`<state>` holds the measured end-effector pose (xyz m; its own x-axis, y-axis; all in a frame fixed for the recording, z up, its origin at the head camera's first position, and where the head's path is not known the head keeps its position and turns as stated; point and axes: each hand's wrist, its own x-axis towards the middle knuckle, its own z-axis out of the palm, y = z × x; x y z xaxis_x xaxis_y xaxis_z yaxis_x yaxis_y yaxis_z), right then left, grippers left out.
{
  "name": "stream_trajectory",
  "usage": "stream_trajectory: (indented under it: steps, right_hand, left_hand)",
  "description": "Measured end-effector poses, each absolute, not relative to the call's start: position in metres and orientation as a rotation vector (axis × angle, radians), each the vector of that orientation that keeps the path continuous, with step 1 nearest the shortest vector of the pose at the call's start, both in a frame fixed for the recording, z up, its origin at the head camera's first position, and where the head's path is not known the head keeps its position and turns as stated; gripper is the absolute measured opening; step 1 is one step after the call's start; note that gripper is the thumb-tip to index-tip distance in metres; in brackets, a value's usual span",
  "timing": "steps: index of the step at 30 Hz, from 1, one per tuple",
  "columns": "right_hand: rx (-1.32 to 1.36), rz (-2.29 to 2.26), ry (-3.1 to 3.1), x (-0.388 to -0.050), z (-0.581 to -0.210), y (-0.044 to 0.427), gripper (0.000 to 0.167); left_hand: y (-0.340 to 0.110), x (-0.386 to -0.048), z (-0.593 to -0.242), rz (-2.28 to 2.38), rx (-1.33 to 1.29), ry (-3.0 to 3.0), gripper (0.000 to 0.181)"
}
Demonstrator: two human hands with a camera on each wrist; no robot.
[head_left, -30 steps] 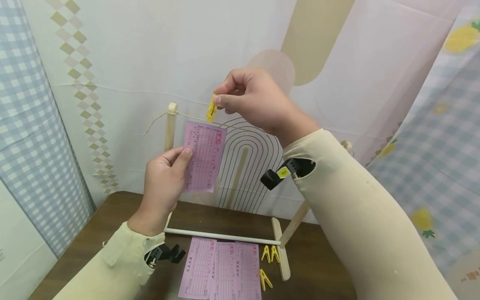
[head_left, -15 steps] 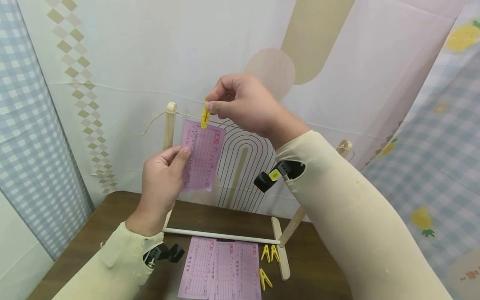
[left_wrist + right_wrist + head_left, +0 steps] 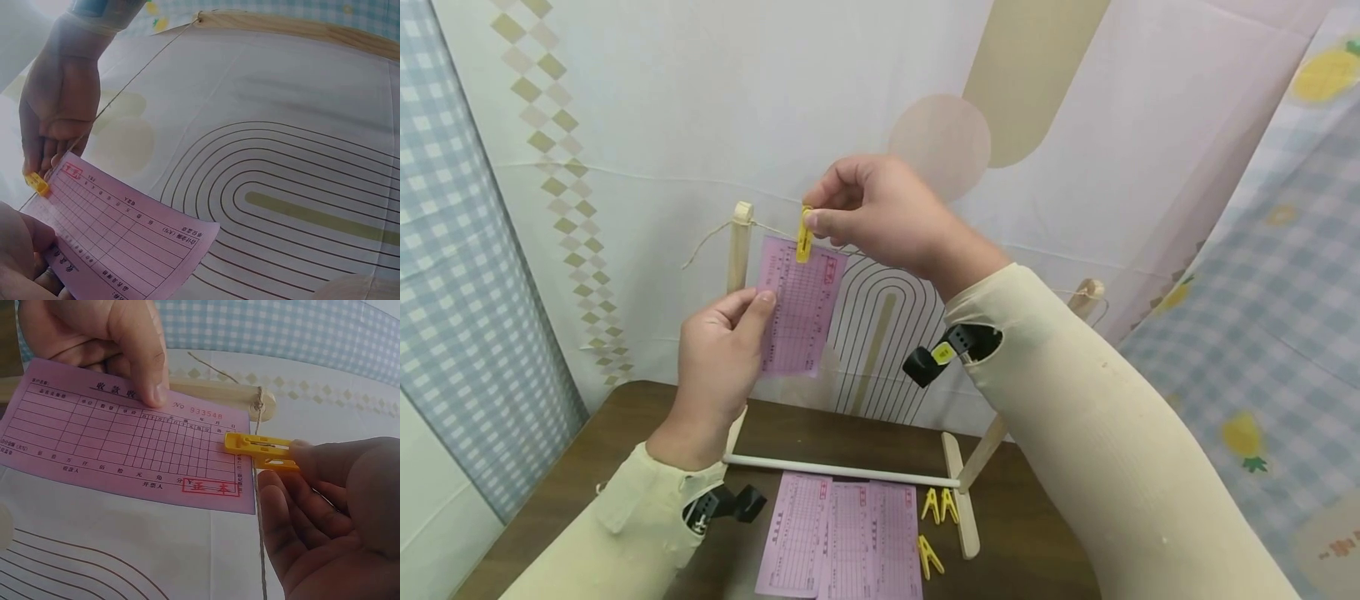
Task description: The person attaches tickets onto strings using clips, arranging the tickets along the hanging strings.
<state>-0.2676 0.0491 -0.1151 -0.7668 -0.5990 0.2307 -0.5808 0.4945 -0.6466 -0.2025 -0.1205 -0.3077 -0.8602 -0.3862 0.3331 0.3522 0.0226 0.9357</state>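
Note:
A pink receipt slip [image 3: 801, 312] hangs upright against the string [image 3: 261, 550], its top edge at the string. My left hand [image 3: 718, 354] pinches the slip's left edge between thumb and fingers. At the top edge, a yellow clothespin [image 3: 262, 449] straddles the string, its tips over the slip's face. My right hand [image 3: 880, 212] pinches the clothespin's handle ends between thumb and forefinger. In the left wrist view, the same clothespin [image 3: 37, 183] sits at the slip's edge beside the right hand's fingertips.
The string is tied between two wooden posts [image 3: 740, 250] joined low by a white rod [image 3: 842, 471]. On the brown table [image 3: 625, 467] lie several pink slips [image 3: 850, 542] and three yellow clothespins [image 3: 929, 557], near the stand's right foot [image 3: 961, 500].
My right hand has come down and left, bringing the clothespin from above the string onto the slip's top edge. The left hand and slip have shifted slightly left and up.

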Motion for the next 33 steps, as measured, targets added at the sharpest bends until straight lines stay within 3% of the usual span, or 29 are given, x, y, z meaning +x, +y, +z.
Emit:
stream_trajectory:
  steps: [33]
  right_hand:
    - [-1.006, -1.173, 2.655, -0.2677, -0.1182, 0.0564, 0.023]
  left_hand:
    - [-0.1163, -0.2057, -0.3130, -1.949, 0.009, -1.730, 0.036]
